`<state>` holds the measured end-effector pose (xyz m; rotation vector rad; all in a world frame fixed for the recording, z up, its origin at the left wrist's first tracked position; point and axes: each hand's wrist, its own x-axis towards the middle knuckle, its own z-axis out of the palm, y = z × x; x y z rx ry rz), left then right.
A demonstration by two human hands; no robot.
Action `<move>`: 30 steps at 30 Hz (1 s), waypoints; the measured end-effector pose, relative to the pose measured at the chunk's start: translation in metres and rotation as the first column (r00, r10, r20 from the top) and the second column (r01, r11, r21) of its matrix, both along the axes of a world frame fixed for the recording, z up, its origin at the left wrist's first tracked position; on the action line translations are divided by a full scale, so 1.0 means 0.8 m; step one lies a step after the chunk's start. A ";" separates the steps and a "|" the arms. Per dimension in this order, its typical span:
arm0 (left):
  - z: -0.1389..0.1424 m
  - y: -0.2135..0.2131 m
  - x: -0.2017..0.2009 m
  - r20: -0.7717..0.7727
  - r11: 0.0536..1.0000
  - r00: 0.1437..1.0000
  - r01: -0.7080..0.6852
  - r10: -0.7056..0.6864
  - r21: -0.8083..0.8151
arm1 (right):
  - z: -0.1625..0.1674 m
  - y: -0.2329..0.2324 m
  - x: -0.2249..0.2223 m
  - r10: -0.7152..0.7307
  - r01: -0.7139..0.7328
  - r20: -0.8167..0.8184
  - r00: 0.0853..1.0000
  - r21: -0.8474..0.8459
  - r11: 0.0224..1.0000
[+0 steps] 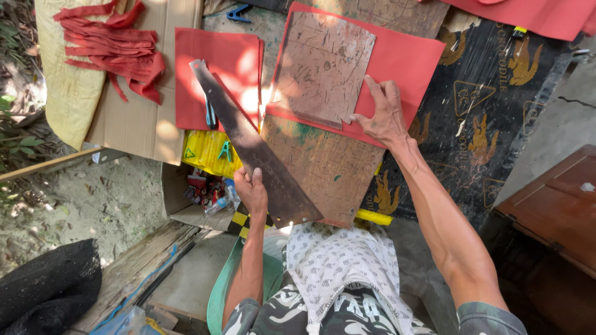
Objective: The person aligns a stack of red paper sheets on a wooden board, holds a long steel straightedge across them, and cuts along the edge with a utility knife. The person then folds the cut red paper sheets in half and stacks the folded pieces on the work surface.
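The left hand [251, 189] rests on a long dark metal blade [248, 146], fingers closed on its near end; its long axis runs diagonally toward the worktop's far left; the right hand [385, 115] presses spread fingers on the red sheet [403, 62], touching the scratched board [323, 65] lying on it.

I see outdoor ground: sandy soil [93, 198] at left, dappled with sunlight, green leaves [15, 133] at the edge. A weathered wooden plank [133, 270] lies below, a brown wooden panel [555, 214] at right beside a grey concrete floor [559, 133].
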<state>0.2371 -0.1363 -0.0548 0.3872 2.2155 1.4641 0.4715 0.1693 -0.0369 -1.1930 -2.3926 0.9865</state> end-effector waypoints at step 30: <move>0.001 0.003 -0.001 -0.086 0.985 0.996 -0.015 0.000 -0.172 | -0.010 -0.002 -0.003 0.031 -0.027 0.074 0.997 -0.053 0.998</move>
